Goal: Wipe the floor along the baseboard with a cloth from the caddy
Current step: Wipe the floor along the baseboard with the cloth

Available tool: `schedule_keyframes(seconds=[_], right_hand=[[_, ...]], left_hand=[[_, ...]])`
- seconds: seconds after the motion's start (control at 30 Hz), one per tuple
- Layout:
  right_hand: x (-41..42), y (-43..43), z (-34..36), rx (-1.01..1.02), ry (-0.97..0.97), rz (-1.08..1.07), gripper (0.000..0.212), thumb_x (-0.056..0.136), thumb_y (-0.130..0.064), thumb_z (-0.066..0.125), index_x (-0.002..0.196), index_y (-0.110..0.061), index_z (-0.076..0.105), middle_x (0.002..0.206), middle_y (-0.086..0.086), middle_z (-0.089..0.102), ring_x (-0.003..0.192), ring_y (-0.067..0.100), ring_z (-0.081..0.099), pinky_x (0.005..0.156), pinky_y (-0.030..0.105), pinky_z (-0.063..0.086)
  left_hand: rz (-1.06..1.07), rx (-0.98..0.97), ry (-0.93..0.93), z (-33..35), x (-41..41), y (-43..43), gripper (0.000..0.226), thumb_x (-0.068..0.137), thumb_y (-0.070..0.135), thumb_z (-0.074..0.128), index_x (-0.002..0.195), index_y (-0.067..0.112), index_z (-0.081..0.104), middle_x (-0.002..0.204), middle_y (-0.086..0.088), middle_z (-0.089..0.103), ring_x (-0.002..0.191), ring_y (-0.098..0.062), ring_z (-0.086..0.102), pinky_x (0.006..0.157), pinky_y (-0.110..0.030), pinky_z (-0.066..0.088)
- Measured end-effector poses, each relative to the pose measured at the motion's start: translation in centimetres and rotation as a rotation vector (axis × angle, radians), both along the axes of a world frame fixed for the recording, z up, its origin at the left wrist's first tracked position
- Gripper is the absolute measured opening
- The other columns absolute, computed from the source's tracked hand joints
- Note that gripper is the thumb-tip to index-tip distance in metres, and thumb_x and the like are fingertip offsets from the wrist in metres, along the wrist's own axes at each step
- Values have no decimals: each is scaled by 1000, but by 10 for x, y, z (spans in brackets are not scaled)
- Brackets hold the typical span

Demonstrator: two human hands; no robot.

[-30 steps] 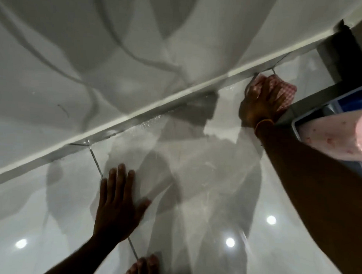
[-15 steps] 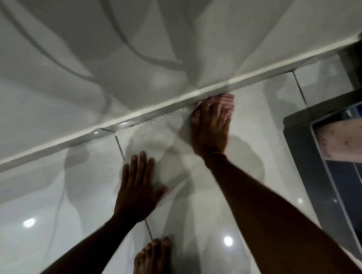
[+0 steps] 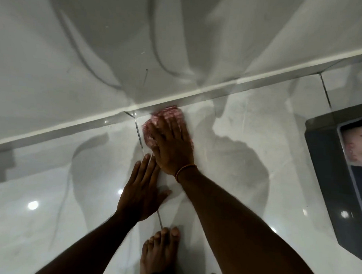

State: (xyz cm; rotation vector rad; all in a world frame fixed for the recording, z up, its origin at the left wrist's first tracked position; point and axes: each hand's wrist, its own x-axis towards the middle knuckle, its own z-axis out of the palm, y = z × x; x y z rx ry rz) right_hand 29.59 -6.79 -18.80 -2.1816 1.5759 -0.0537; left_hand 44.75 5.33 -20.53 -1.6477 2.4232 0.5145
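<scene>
- Landmark: the white baseboard (image 3: 198, 92), running as a slanted line across the view, rising to the right.
- Floor (image 3: 247, 159): glossy pale tiles just below the baseboard, with light spots reflected in them. A dark grout line (image 3: 139, 133) runs from the baseboard down toward the viewer.
- Cloth (image 3: 168, 116): pink-and-white checked, lying flat on the floor, its far edge touching or just short of the baseboard; motion blur hides which. It sits just right of the grout line.
- Right hand (image 3: 171, 144): palm down on the cloth, fingers spread and pointing at the baseboard. The grip is a flat press, no pinch. An orange thread band (image 3: 185, 169) circles the wrist.
- Left hand (image 3: 141, 195): flat on bare floor, farther from the baseboard than the right hand, fingers spread, holding nothing. Its fingertips lie just beside the right wrist.
- Bare foot (image 3: 157, 253): toes point at the baseboard, nearest the viewer.
- Grey caddy (image 3: 326, 172): well right of the cloth, below the baseboard, with a pale pink patterned item (image 3: 356, 143) inside.
</scene>
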Motion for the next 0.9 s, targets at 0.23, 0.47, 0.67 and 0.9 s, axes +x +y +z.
schedule_keyframes(seconds=[0.23,0.47,0.67,0.9], right_hand=[[-60,-25,1,-59,48,323,53,106,-45,32,158,-39,33,171,-3,28,160,27,22,130,54,16],[-211,-54,4,44,182,-187,63,106,-48,18,164,-23,20,173,13,17,161,40,12,129,60,12],[-319,-106,1,156,154,-857,62,110,-44,25,165,-26,3,175,12,-3,161,40,-4,129,65,-3],[-254,-102,-12,74,233,-908,82,100,-64,29,165,-19,7,173,20,7,159,48,6,128,64,-1]], left_hand=[[14,-47,34,-3,3,2,95,104,70,35,170,5,13,179,-20,13,167,-37,9,135,-54,14],[-24,-86,22,-6,7,-7,94,104,67,38,170,6,11,180,-18,8,168,-34,5,137,-48,6],[-17,-150,47,-19,8,-4,95,105,70,37,170,5,13,180,-19,11,168,-37,9,137,-50,7],[-34,-177,41,-19,4,-7,98,103,68,47,168,0,18,178,-23,15,167,-41,13,136,-54,10]])
